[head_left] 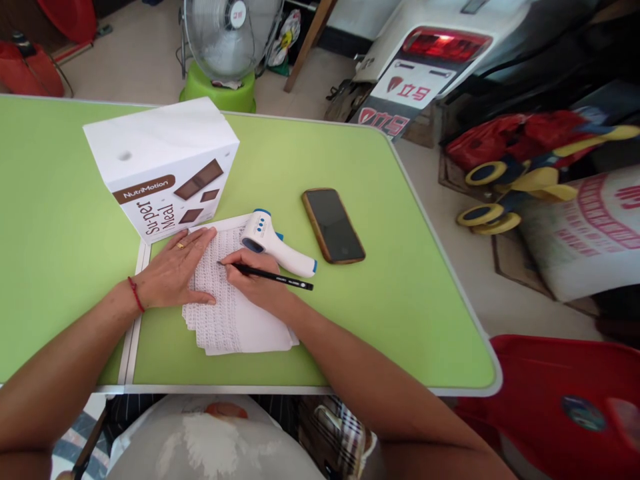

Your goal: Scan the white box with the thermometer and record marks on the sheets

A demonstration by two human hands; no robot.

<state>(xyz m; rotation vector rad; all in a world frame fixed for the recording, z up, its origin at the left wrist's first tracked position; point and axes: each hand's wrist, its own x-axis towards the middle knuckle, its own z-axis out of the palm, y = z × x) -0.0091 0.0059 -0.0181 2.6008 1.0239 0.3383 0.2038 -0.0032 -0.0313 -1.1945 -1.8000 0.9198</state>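
My left hand (175,270) lies flat with fingers stretched out on a white sheet of paper (235,320) covered in rows of small writing. My right hand (255,277) is closed around a black pen (280,277), its tip touching the paper near my left fingertips. A white and blue infrared thermometer (273,243) lies just behind my right hand, partly on the paper's top edge. The paper rests on a green folding table (400,293).
A white NutriMotion Super Meal box (160,163) stands behind my left hand. A phone (333,225) with a brown case lies face up to the right. Beyond the table are a fan (227,33), a scooter's rear (425,67) and a red chair (560,400).
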